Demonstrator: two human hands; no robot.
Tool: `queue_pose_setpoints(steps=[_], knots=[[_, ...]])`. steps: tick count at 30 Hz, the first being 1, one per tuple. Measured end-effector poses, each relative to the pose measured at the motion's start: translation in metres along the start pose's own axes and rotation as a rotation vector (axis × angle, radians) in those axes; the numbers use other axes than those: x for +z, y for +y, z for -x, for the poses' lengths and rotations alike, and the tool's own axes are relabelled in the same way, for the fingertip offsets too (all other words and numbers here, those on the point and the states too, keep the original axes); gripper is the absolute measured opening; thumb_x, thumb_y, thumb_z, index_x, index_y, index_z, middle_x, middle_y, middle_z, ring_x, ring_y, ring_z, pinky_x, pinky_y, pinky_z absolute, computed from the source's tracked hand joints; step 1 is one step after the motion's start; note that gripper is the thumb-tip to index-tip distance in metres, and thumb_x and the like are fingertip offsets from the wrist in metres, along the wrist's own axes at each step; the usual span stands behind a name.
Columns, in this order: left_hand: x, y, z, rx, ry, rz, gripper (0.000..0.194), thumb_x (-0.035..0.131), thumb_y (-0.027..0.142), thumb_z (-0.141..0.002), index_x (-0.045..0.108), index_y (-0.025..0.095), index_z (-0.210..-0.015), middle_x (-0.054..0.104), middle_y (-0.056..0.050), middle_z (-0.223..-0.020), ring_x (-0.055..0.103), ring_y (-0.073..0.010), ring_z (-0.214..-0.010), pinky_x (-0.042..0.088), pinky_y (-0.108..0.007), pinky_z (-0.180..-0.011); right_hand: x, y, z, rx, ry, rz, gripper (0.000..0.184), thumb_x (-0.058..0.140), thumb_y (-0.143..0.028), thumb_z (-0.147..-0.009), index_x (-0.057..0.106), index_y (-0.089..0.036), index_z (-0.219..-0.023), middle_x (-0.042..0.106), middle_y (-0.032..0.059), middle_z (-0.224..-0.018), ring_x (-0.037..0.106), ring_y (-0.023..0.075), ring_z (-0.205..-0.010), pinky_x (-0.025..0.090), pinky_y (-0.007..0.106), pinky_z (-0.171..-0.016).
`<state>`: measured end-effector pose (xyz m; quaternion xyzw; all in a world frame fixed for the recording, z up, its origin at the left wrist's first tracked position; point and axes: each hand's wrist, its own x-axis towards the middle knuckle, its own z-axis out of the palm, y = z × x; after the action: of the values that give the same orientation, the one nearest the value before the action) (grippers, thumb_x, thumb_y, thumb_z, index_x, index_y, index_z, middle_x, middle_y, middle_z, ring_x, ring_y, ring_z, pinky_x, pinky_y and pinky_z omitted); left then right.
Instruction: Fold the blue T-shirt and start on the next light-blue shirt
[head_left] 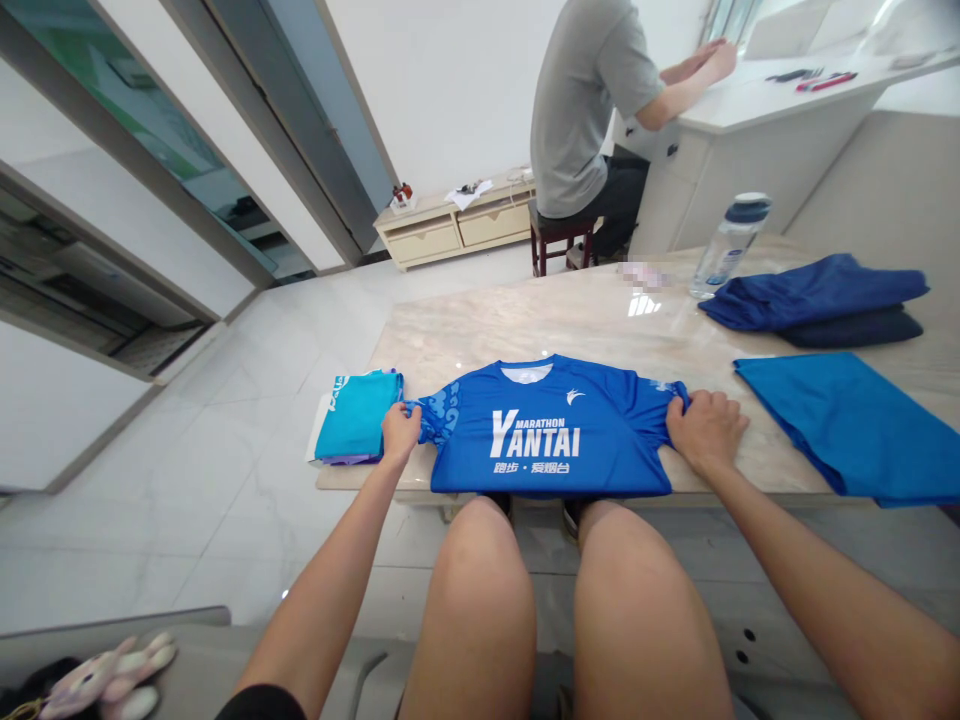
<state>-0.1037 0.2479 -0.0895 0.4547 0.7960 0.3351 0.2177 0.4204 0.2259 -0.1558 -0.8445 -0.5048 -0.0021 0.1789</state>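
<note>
The left hand (401, 435) and right hand (705, 430) each pinch a sleeve of the blue shirt (547, 430) (both grips narrow), so an uneven tug could skew it across the slick table (600, 320).

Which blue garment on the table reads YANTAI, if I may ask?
The royal-blue T-shirt held by the left hand and right hand; the teal bundle, navy pile and blue cloth show none.

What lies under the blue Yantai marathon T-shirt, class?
The marble-patterned tabletop shows beyond the T-shirt; what lies directly beneath it is covered, so cannot be seen.
</note>
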Motion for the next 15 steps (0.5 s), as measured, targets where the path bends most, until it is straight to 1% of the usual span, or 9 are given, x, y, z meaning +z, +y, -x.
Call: queue_pose_setpoints(steps=[1,3,5,7,9,11,12,13,15], knots=[[0.005,0.008,0.001,0.034,0.008,-0.007,0.022,0.072,0.034,-0.093,0.072,0.017,-0.107,0.080,-0.013,-0.094,0.080,-0.0293,-0.096,0.060,-0.033,-0.077,0.000,0.000,0.000,-0.001,-0.001,-0.013,0.046,0.049,-0.035,-0.106,0.074,-0.003,-0.127,0.067,0.0350,-0.131,0.061,0.0496,-0.131,0.049,0.065,-0.106],[0.020,0.024,0.005,0.089,-0.033,0.019,0.028,0.073,0.037,-0.094,0.071,0.019,-0.115,0.080,-0.011,-0.096,0.079,-0.0258,-0.086,0.060,-0.031,-0.073,0.001,0.001,-0.001,0.002,-0.005,-0.027,0.045,0.049,-0.035,-0.106,0.074,-0.003,-0.127,0.067,0.0355,-0.131,0.060,0.0499,-0.132,0.048,0.066,-0.107],[0.037,0.037,0.011,0.167,-0.160,0.140,0.040,0.068,0.047,-0.100,0.067,0.021,-0.130,0.080,-0.008,-0.099,0.076,-0.0205,-0.071,0.059,-0.030,-0.066,0.001,0.002,-0.001,0.004,-0.009,-0.016,0.044,0.049,-0.034,-0.106,0.074,-0.003,-0.126,0.067,0.0347,-0.131,0.060,0.0494,-0.131,0.048,0.065,-0.107],[0.050,0.040,0.016,0.253,-0.258,0.320,0.050,0.056,0.055,-0.107,0.058,0.023,-0.144,0.081,-0.010,-0.110,0.076,-0.0184,-0.068,0.061,-0.031,-0.064,0.003,0.002,-0.002,0.003,-0.009,0.005,0.044,0.049,-0.034,-0.106,0.073,-0.003,-0.124,0.067,0.0334,-0.132,0.059,0.0485,-0.131,0.048,0.064,-0.107],[0.057,0.031,0.020,0.335,-0.256,0.397,0.053,0.046,0.057,-0.110,0.053,0.021,-0.150,0.079,-0.015,-0.124,0.080,-0.0213,-0.081,0.066,-0.037,-0.072,0.004,0.003,-0.002,0.001,-0.007,0.011,0.043,0.048,-0.035,-0.106,0.073,-0.003,-0.123,0.067,0.0321,-0.131,0.059,0.0476,-0.130,0.048,0.063,-0.107],[0.058,0.014,0.023,0.451,-0.238,0.260,0.051,0.045,0.053,-0.111,0.057,0.020,-0.149,0.076,-0.018,-0.136,0.081,-0.0267,-0.108,0.067,-0.047,-0.095,0.007,0.004,-0.003,0.003,-0.002,0.002,0.042,0.048,-0.035,-0.106,0.073,-0.005,-0.121,0.067,0.0311,-0.129,0.059,0.0469,-0.129,0.047,0.062,-0.107],[0.058,0.004,0.025,0.533,-0.263,0.146,0.051,0.045,0.051,-0.111,0.059,0.021,-0.149,0.074,-0.018,-0.143,0.076,-0.0289,-0.124,0.062,-0.051,-0.110,0.008,0.005,-0.004,0.004,0.001,-0.004,0.042,0.048,-0.036,-0.105,0.073,-0.006,-0.120,0.067,0.0308,-0.129,0.058,0.0466,-0.128,0.047,0.062,-0.107],[0.057,-0.006,0.028,0.620,-0.311,0.023,0.051,0.046,0.049,-0.111,0.061,0.022,-0.151,0.070,-0.018,-0.152,0.069,-0.0301,-0.139,0.054,-0.054,-0.122,0.009,0.005,-0.004,0.005,0.005,-0.008,0.042,0.048,-0.036,-0.105,0.073,-0.006,-0.120,0.068,0.0306,-0.129,0.058,0.0463,-0.128,0.046,0.061,-0.107],[0.057,-0.020,0.034,0.755,-0.406,-0.195,0.053,0.045,0.047,-0.111,0.060,0.025,-0.157,0.058,-0.013,-0.169,0.051,-0.0302,-0.160,0.036,-0.057,-0.136,0.009,0.006,-0.005,0.006,0.015,-0.014,0.044,0.045,-0.038,-0.105,0.073,-0.007,-0.118,0.068,0.0308,-0.129,0.057,0.0460,-0.127,0.045,0.062,-0.107]])
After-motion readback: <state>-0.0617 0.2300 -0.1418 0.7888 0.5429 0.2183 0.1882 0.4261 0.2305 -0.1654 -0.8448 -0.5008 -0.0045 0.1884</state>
